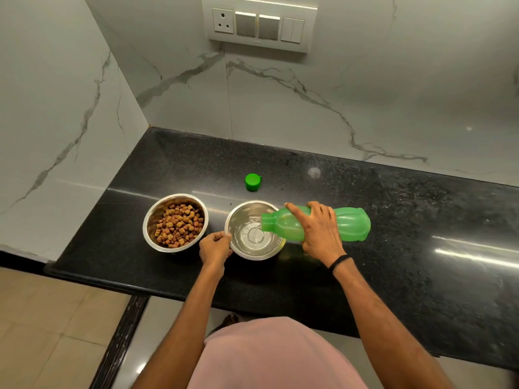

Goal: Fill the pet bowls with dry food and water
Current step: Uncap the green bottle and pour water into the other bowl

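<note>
Two steel bowls stand side by side on the black counter (393, 248). The left bowl (148, 220) is heaped with brown dry food (179, 226). The right bowl (238, 217) holds a little water, and a thin stream runs into it from a green bottle (351, 224). My right hand (320, 228) grips the bottle around its middle and holds it tipped almost flat, mouth over the bowl. My left hand (214, 245) pinches the right bowl's near-left rim. The bottle's green cap (252, 181) lies behind the bowls.
White marble walls close the counter at the back and left, forming a corner. A switch panel (259, 23) is mounted on the back wall. The counter stretches on to the right. Its front edge runs near my body, with tiled floor below left.
</note>
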